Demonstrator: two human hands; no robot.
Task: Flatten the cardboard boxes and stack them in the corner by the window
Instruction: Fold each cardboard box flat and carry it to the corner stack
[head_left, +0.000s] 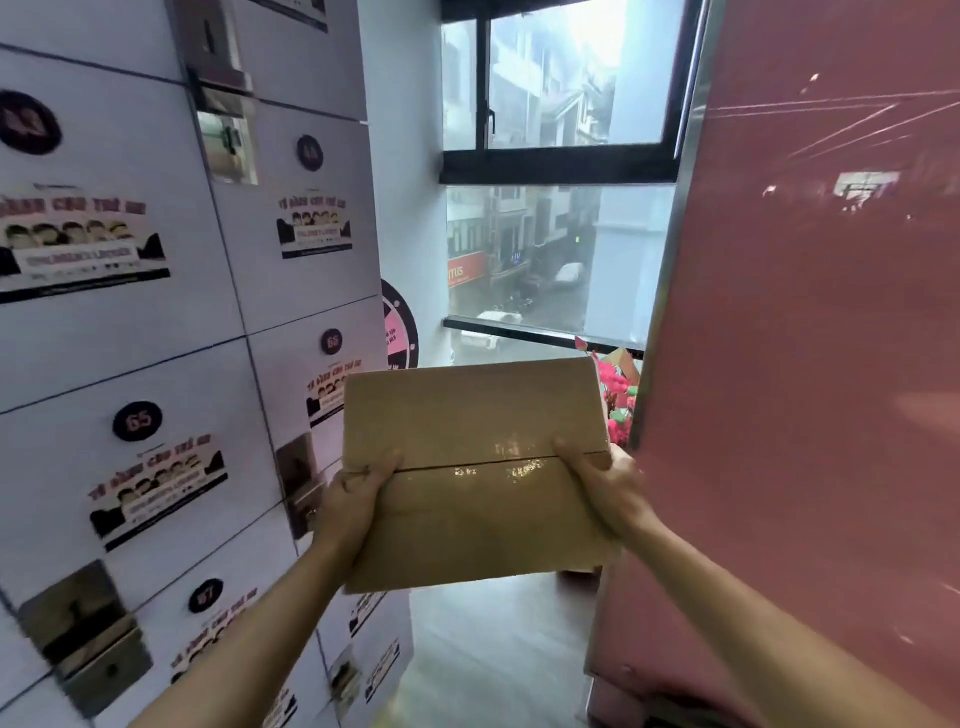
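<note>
Item: one brown corrugated cardboard box (475, 467), still assembled, its top flaps closed and sealed with clear glossy tape along the centre seam. Held in the air in front of the person, in a narrow passage facing the window, not touching any surface.

Grip, count two. Left hand (353, 499): fingers curled over the box's left edge at the seam, holding it. Right hand (602, 483): thumb on the top face near the seam, the rest of the hand wrapped round the right edge, holding it. Both forearms bare.

Left of the box: one bank of white locker doors (156, 322), each with a round dark number badge and a printed sticker; badges 65, 66 and 67 are legible, others are blurred. Several metal lock plates are seen.

Right of the box: one glossy pink panel (805, 312), scratched, just beside the right hand.

Beyond the box: one black-framed window (561, 166), with an upper and a lower pane, looking onto a street with buildings and cars. One cluster of pink artificial flowers (615, 395) stands at the window's lower right corner. Pale floor (493, 649) below.
</note>
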